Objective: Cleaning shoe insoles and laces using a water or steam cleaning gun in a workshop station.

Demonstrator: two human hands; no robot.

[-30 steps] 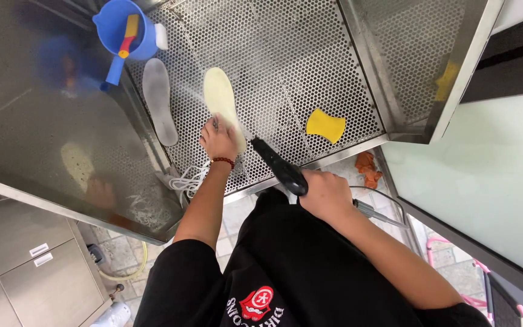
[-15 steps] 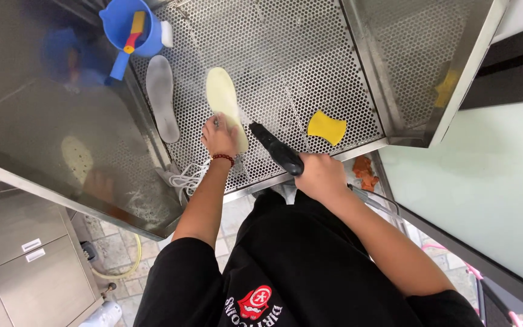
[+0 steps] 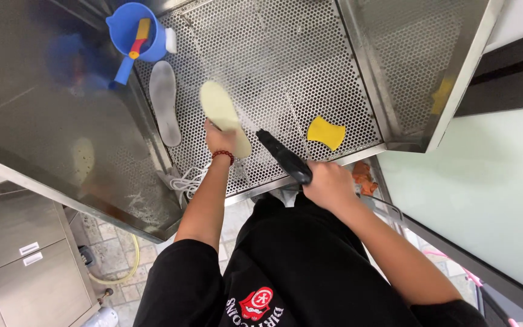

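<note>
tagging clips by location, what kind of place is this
Probably a shoe-cleaning wash station: a steel booth with a perforated metal floor, a black spray gun in the right hand, and an insole held by the left hand.

The insole [image 3: 225, 116] lies on the tray with holes [image 3: 286, 54], under the left hand [image 3: 219, 138]. Another insole [image 3: 165, 102] lies just left of it. Behind that one stands a scoop [image 3: 129, 29] with a brush [image 3: 138, 39] in it. The sponge [image 3: 326, 132] lies to the right. The spray gun [image 3: 284, 157] is between the first insole and the sponge, in the right hand [image 3: 329, 184]. Laces [image 3: 184, 180] lie at the front edge.
</note>
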